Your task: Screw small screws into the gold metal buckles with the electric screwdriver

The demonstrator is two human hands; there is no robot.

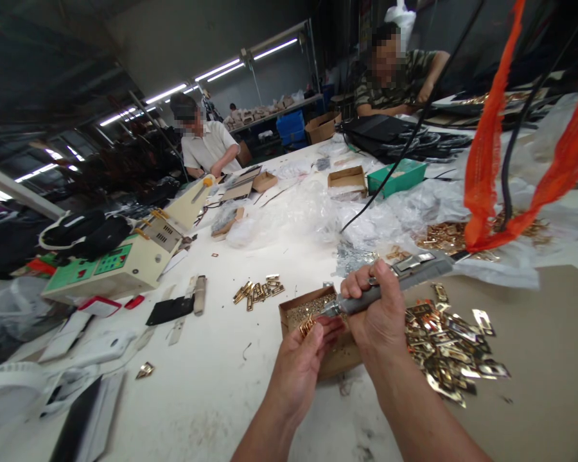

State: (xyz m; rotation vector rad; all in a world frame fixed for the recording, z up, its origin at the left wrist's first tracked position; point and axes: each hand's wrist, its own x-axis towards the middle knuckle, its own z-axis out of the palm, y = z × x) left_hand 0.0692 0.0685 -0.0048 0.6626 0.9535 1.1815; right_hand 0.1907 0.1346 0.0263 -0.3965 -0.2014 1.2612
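I am looking down on a long white worktable [212,385] in a dim workshop lit by strip lights. Nearest to me, my left hand [301,359] is cupping palm-up, its fingers pinching a small gold fitting [307,326] at the near edge of a shallow cardboard box [289,311] of tiny screws. Just beyond, my right hand [378,317] is wrapping fully round a grey powered screwdriver [421,271], fist closed on its barrel. The tool's long axis is running from lower left to upper right, nearly level. Its tip is pointing left and slightly down at the fitting, and its cable end is trailing away to the right. I cannot tell whether the bit is touching the fitting. Right of the box, a heap of gold plates [447,353] is lying on a brown cardboard sheet [549,359]. A smaller cluster of gold pieces [259,290] is sitting on the table left of the box. Farther left, a beige machine [125,263] with a green panel is standing. An orange strap [484,160] is hanging down on the right over crumpled clear plastic, and a green box [397,178] is sitting behind it. At the far end, a person in a pale shirt [212,147] and a person in a camouflage shirt [399,86] are sitting at the table.
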